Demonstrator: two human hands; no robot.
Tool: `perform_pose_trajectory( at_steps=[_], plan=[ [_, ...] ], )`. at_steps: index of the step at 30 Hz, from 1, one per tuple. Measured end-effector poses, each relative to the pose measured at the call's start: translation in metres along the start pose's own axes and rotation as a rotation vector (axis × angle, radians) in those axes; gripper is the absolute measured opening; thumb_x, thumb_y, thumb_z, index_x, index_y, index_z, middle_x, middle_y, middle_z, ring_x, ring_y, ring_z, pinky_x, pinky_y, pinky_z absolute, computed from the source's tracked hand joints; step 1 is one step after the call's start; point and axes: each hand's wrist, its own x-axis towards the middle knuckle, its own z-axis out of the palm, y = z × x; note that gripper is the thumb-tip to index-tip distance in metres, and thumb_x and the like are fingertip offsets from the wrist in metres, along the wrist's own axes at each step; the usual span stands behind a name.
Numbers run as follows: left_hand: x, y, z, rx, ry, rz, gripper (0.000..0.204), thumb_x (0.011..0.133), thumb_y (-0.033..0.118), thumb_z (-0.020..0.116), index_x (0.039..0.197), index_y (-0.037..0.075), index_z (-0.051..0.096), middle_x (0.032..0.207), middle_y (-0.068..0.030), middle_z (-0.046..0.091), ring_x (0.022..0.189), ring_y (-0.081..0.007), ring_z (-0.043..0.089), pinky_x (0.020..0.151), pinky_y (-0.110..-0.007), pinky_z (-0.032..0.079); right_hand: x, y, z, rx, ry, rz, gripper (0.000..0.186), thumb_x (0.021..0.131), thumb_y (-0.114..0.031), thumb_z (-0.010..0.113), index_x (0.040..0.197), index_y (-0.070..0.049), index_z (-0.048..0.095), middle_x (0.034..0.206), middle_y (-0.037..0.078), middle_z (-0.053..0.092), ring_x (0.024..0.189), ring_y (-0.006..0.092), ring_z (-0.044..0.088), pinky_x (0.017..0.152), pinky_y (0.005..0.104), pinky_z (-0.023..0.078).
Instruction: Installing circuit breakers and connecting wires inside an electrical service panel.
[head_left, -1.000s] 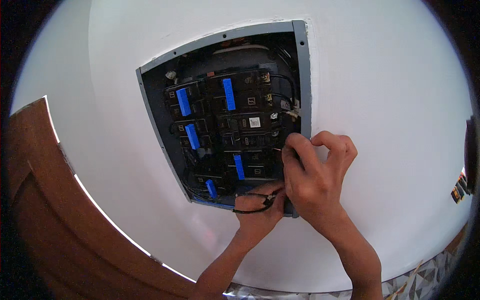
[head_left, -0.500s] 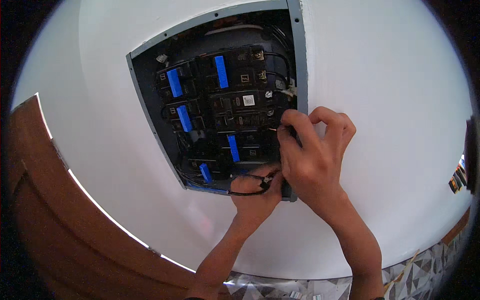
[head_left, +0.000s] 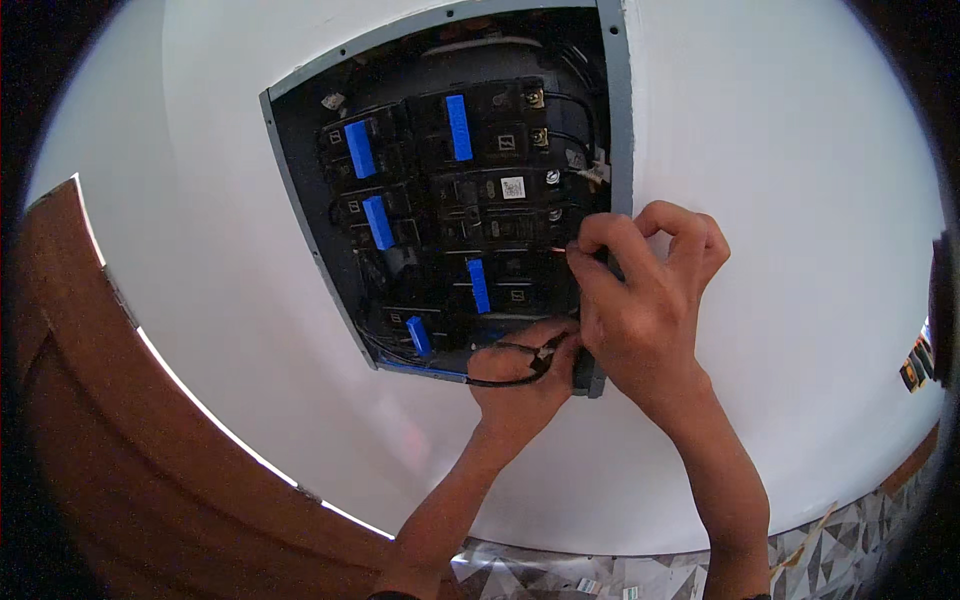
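The breaker panel [head_left: 450,200]'s lower right corner is hidden by the right hand [head_left: 640,310]; whatever its fingers [head_left: 600,235] pinch cannot be told

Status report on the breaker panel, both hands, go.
Right hand pinching a thin wire at the breaker panel. Left hand at panel's lower edge, gripping black wires. Nothing blocking.

head cam | faces breaker panel [head_left: 450,190] (close) | level, straight-on

Black breakers [head_left: 480,215] with blue labels [head_left: 458,127], grey panel frame [head_left: 620,110], white wall [head_left: 780,150], brown door [head_left: 110,440].
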Motion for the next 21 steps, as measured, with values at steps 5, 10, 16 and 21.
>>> perform_pose_trajectory(
  at_steps=[5,10,16,21],
  plan=[
    [0.000,-0.004,0.004,-0.070,0.040,0.054,0.013,0.079,0.011,0.074,0.092,0.012,0.076,0.078,-0.0089,0.072,0.065,-0.0235,0.070,0.060,-0.030,0.054,0.002,0.000,-0.001,-0.040,-0.004,0.005,0.006,0.071,-0.009,0.066,0.070,-0.004,0.064,0.094,-0.002,0.060,0.096,0.0239,0.050,0.090,0.0483,0.030],
    [-0.002,-0.007,0.007,-0.069,0.067,0.025,0.013,0.079,0.014,0.075,0.091,0.014,0.076,0.082,-0.0073,0.073,0.069,-0.0261,0.070,0.062,-0.031,0.054,0.001,0.003,-0.003,-0.053,-0.047,-0.027,0.002,0.071,-0.008,0.067,0.072,-0.007,0.066,0.096,-0.005,0.060,0.098,0.0241,0.050,0.090,0.0473,0.030],
    [-0.001,-0.007,0.007,0.009,0.068,0.067,0.011,0.080,0.019,0.075,0.090,0.017,0.075,0.082,-0.0061,0.073,0.070,-0.0254,0.070,0.062,-0.033,0.054,0.002,0.003,-0.002,-0.103,-0.042,-0.091,0.002,0.068,-0.009,0.067,0.070,-0.008,0.066,0.098,-0.006,0.061,0.101,0.0246,0.049,0.092,0.0472,0.029],
    [0.004,-0.003,0.009,-0.019,0.108,0.179,0.011,0.080,0.019,0.075,0.091,0.017,0.075,0.081,-0.0049,0.073,0.069,-0.0251,0.070,0.061,-0.034,0.054,0.008,-0.002,-0.014,-0.170,-0.159,-0.126,0.017,0.064,0.000,0.075,0.077,-0.011,0.073,0.103,-0.005,0.063,0.107,0.0245,0.050,0.093,0.0414,0.031]
  ],
)
